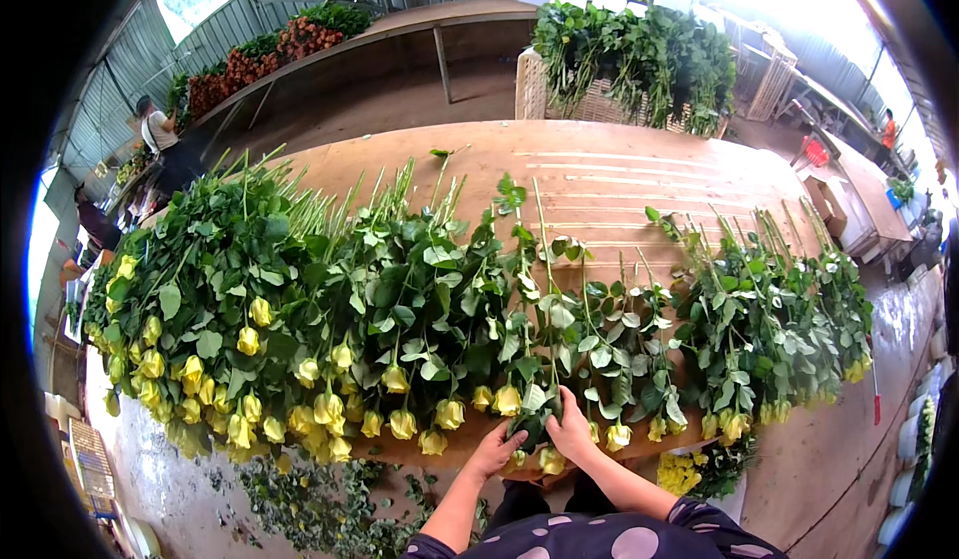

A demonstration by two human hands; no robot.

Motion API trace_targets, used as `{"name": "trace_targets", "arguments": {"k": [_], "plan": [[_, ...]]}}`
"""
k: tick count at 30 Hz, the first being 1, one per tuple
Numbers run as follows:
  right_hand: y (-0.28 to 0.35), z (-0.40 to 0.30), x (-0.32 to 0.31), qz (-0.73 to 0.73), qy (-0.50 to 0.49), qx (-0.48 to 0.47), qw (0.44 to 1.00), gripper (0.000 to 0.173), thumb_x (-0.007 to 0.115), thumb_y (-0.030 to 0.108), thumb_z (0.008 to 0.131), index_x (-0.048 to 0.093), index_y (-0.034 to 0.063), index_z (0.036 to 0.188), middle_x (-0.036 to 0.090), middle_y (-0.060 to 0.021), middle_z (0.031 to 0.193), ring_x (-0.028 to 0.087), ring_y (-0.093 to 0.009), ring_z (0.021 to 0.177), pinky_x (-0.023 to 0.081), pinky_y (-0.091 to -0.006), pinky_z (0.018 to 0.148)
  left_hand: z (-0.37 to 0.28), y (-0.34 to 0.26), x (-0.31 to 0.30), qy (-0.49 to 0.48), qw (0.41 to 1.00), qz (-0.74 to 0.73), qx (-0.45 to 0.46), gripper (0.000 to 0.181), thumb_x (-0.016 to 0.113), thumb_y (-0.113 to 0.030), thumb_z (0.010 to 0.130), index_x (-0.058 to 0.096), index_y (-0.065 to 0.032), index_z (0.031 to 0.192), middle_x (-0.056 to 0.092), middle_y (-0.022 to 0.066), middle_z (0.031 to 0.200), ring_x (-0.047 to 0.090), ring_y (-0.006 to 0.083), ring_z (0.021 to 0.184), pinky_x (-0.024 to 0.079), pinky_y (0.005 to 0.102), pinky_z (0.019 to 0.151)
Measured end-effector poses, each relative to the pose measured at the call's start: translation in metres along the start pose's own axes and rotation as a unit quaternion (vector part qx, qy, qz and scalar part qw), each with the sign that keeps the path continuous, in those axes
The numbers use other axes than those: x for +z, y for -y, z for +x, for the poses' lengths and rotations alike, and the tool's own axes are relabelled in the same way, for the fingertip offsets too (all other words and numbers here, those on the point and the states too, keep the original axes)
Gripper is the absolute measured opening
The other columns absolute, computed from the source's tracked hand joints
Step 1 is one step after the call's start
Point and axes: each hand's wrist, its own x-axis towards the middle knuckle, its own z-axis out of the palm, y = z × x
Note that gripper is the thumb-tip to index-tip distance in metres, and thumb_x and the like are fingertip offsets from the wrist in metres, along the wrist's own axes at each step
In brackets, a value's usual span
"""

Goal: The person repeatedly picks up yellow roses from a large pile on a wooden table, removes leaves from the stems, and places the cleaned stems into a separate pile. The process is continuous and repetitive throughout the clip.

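Just in front of my body, both hands are on a long-stemmed yellow rose [553, 461] whose bloom hangs at the near edge of the wooden table [464, 147]. My right hand [573, 430] grips its stem and leaves above the bloom. To the left, my left hand [496, 448] pinches dark green leaves [533, 418] of the same rose; its fingertips are partly hidden. A dense pile of yellow roses [247, 342] covers the table's left side. A smaller group of roses [738, 364] lies to the right, blooms toward me.
Pale parallel strips [622, 178] mark the tabletop. Leaf litter [322, 499] covers the floor beneath. Beyond stands a crate [528, 83] with cut greenery [637, 57]. Orange-red flowers [247, 68] line a far bench. A person [161, 132] stands at left, another [888, 136] far right.
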Motion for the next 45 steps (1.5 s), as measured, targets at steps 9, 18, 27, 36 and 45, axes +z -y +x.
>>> {"name": "trace_targets", "arguments": {"k": [9,18,27,36,45], "plan": [[-0.025,0.022,0.006,0.222,0.045,0.033,0.973,0.058,0.055,0.011,0.076,0.022,0.0026,0.123,0.043,-0.0092,0.109,0.042,-0.016,0.097,0.035,-0.0266,0.083,0.006,-0.038,0.047,-0.071,0.882,0.466,0.028,0.044,0.04,-0.044,0.082,0.049,-0.0053,0.102,0.051,0.0197,0.094,0.05,0.0374,0.087,0.042,0.0403,0.073],[-0.008,0.017,-0.067,0.527,0.16,0.146,0.822,0.024,0.055,0.018,0.078,0.053,0.0015,0.095,0.056,-0.0026,0.084,0.053,-0.011,0.071,0.045,-0.0261,0.062,0.107,0.013,0.018,-0.244,0.933,0.245,0.096,0.031,0.046,-0.03,0.081,0.049,-0.008,0.103,0.05,0.0205,0.093,0.048,0.035,0.089,0.039,0.0383,0.076],[-0.039,-0.014,-0.328,0.372,0.037,0.143,0.916,0.035,0.052,0.017,0.08,0.044,0.002,0.111,0.049,-0.0076,0.107,0.046,-0.016,0.098,0.036,-0.0288,0.083,0.147,-0.009,0.082,-0.353,0.797,0.482,-0.088,0.046,0.037,-0.046,0.08,0.051,-0.0028,0.09,0.053,0.0178,0.089,0.049,0.0363,0.084,0.039,0.0416,0.072],[-0.16,-0.049,-0.606,-0.154,-0.302,0.033,0.94,0.044,0.046,0.003,0.075,0.038,-0.0011,0.118,0.046,-0.0182,0.113,0.047,-0.026,0.102,0.036,-0.03,0.088,0.157,0.017,0.032,-0.332,0.914,0.233,-0.018,0.025,0.049,0.0,0.072,0.05,-0.0022,0.096,0.054,0.0069,0.081,0.052,0.0176,0.074,0.041,0.0278,0.069],[-0.242,-0.04,-0.721,-0.344,-0.316,0.014,0.884,0.054,0.045,-0.003,0.068,0.034,0.0045,0.12,0.044,-0.0182,0.114,0.042,-0.033,0.104,0.035,-0.0348,0.087,0.094,-0.032,0.051,-0.249,0.964,-0.086,-0.03,0.04,0.04,0.003,0.078,0.041,-0.0078,0.116,0.052,0.0031,0.091,0.05,0.0151,0.078,0.045,0.0276,0.067]]}}
